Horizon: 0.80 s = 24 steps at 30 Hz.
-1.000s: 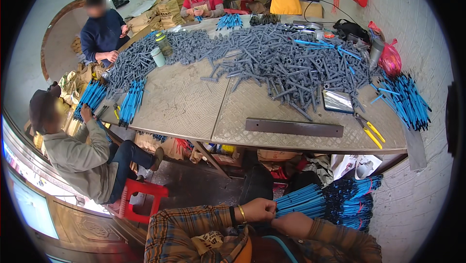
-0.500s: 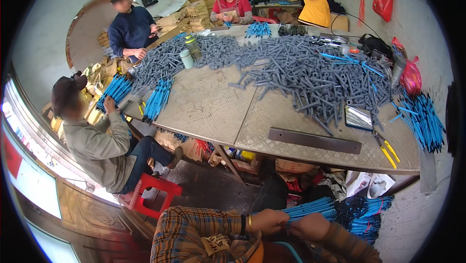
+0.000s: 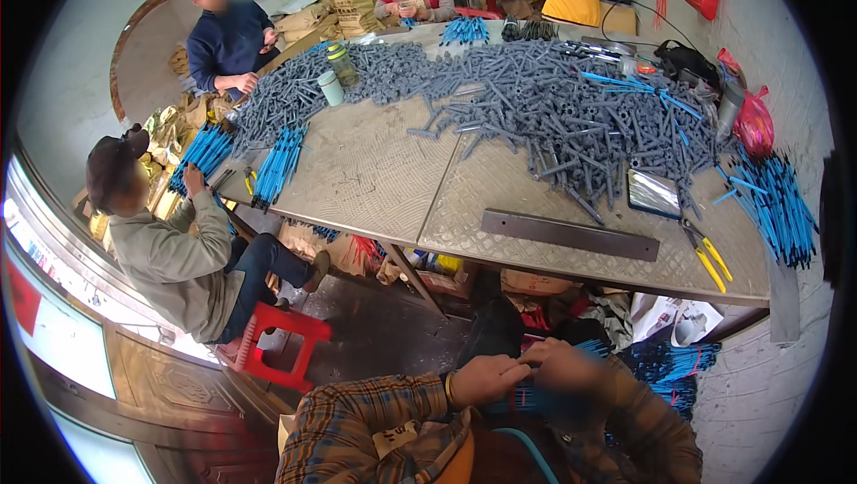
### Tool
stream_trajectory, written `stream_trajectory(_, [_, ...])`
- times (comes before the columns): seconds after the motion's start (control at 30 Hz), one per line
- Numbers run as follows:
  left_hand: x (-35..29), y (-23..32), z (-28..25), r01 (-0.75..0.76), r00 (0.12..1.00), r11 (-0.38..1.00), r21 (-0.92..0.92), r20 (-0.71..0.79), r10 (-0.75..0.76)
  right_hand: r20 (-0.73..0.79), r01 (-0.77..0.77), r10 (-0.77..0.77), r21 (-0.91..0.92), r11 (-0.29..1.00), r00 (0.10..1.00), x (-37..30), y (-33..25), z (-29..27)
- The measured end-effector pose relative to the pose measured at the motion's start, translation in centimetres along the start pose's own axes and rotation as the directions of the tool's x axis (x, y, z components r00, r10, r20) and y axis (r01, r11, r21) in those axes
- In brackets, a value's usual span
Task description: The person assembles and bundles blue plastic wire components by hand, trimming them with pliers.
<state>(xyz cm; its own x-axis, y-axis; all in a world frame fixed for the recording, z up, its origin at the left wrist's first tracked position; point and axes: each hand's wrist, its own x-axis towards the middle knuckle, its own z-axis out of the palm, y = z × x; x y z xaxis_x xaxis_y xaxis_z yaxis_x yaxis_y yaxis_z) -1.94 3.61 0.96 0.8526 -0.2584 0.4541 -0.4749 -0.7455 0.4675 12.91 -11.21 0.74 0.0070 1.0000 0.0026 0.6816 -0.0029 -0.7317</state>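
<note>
My left hand [image 3: 486, 379] and my right hand [image 3: 564, 366] are close together in front of my body, below the table's near edge. Both have curled fingers meeting at the tips; what they pinch is too small or hidden to name. A blur covers part of the right hand's lower side. Slim blue rods [image 3: 509, 399] show partly under my hands, and more emerge just past the right one. Beside my right forearm lie bundles of blue rods with black ends [image 3: 683, 363], some tied with red bands.
The table [image 3: 357, 189] carries a large heap of grey tubular parts [image 3: 571, 118], a dark metal bar [image 3: 571, 234], yellow-handled pliers [image 3: 711, 261] and a foil-topped box [image 3: 654, 193]. A co-worker sits at left on a red stool [image 3: 286, 341]; others are farther back.
My hands have risen slightly and come together, the right one moving up and left. The blue rods beside them are more covered. The view has shifted a little.
</note>
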Motion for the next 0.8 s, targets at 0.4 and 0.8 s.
stream_trajectory(0.4, [0.1,0.6,0.2,0.034,0.999,0.998,0.057,0.036,-0.037,-0.072,-0.006,0.002,-0.046,0.999,0.997,-1.3,0.7,1.3])
stream_trajectory(0.8, [-0.1,0.3,0.7,0.070,0.997,0.988,0.136,-0.021,-0.068,-0.148,-0.029,0.022,-0.041,0.999,0.989,-1.1,0.0,1.3])
